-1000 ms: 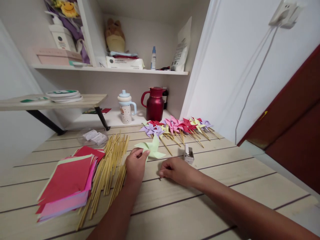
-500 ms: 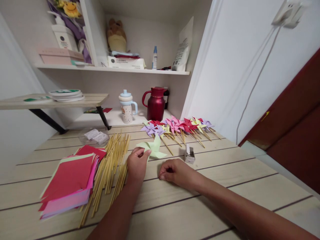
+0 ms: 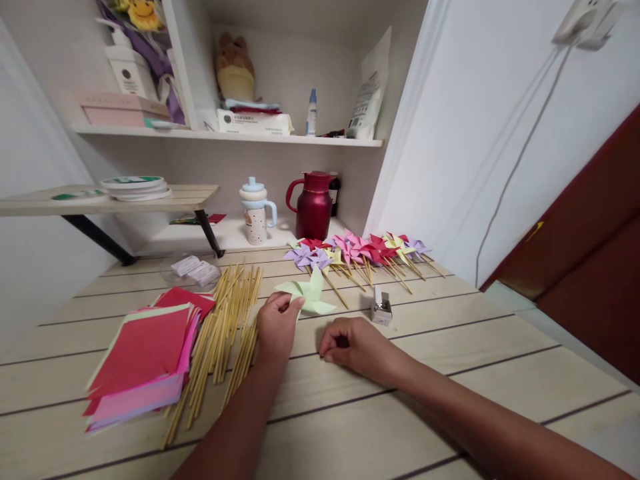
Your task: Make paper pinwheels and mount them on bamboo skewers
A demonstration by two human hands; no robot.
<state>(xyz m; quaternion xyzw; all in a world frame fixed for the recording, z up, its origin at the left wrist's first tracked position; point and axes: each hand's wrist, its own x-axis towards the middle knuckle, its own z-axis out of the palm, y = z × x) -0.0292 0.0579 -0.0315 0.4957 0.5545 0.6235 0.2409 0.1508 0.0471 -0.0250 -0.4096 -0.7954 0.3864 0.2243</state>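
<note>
Between the left fingertips point(image 3: 295, 304), the edge of a pale green folded-paper pinwheel head point(image 3: 311, 297) is being pinched against the pale planked wooden tabletop point(image 3: 450, 347). The left hand point(image 3: 276, 328) is being held much as half a second ago, the grip unchanged. The right hand point(image 3: 356, 343) is being kept curled into a loose fist on the planks; whether anything small is enclosed cannot be told.

Outward: a bundle of bare bamboo sticks point(image 3: 225, 327) is lying just left of the left hand, a stack of red and pink paper squares point(image 3: 143, 360) beyond it. A small silver metal box point(image 3: 381, 309) and a row of finished coloured pinwheels on sticks point(image 3: 357, 252) are being kept farther back.

Room: a dark red thermos jug point(image 3: 313, 203), a lidded spotted cup point(image 3: 255, 212) and white wall shelves point(image 3: 225, 137) are standing behind.
</note>
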